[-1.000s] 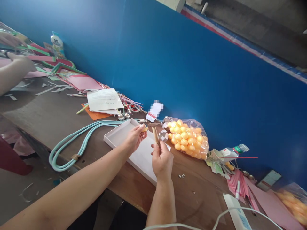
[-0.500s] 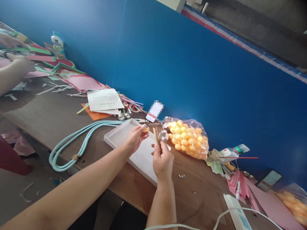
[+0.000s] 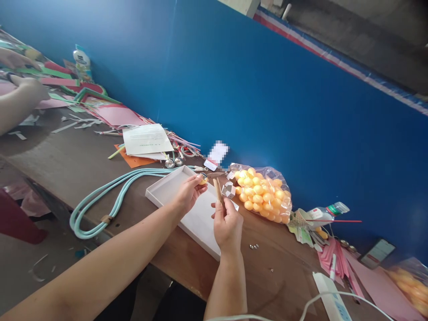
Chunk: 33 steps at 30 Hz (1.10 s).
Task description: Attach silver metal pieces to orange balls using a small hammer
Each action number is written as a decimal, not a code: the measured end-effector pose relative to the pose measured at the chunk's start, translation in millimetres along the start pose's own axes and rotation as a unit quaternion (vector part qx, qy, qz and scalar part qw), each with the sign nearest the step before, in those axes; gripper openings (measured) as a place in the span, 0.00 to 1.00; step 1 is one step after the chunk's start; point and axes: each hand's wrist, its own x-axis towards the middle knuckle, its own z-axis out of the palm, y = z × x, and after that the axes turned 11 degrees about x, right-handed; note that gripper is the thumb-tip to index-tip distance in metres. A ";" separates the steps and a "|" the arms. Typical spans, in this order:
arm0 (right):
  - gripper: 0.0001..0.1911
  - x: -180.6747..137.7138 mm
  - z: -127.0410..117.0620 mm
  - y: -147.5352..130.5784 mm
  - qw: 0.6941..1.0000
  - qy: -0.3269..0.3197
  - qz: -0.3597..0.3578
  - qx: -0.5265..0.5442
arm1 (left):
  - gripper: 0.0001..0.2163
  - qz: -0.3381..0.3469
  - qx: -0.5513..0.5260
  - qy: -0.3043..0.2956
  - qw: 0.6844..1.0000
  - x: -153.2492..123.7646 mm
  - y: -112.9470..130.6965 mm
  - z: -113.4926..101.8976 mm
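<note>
Above a shallow white box [image 3: 200,229], my left hand [image 3: 190,194] pinches a small ball [image 3: 203,179], partly yellow and partly shiny silver, between thumb and fingers. My right hand [image 3: 228,225] is closed around a flat, wood-coloured stick [image 3: 218,191], which points up and away from me. The stick's tip is close to the ball's right side; whether they touch I cannot tell. The lower end of the stick is hidden in my right hand. Right of this hand, several tiny silver pieces [image 3: 254,246] lie on the brown table [image 3: 261,276].
Behind the box lies a clear bag of orange balls [image 3: 262,194]. Pale blue cords [image 3: 117,196] loop to the left, near papers [image 3: 147,139] and two silver balls [image 3: 174,162]. A power strip [image 3: 331,296] with a white cable lies front right. Another person's hands [image 3: 26,91] are at far left.
</note>
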 end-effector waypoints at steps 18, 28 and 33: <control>0.17 -0.1 0.7 -1.2 1.000 -0.014 -0.011 -0.008 | 0.05 0.012 0.012 0.005 1.000 1.0 -1.5 -0.5; 0.15 0.3 1.3 -0.4 1.000 -0.019 -0.002 -0.017 | 0.05 0.012 0.019 0.004 1.000 0.4 -1.5 -0.1; 0.16 0.6 1.0 0.1 1.000 -0.019 0.000 -0.004 | 0.07 0.010 0.013 0.013 1.000 0.8 -1.7 -0.4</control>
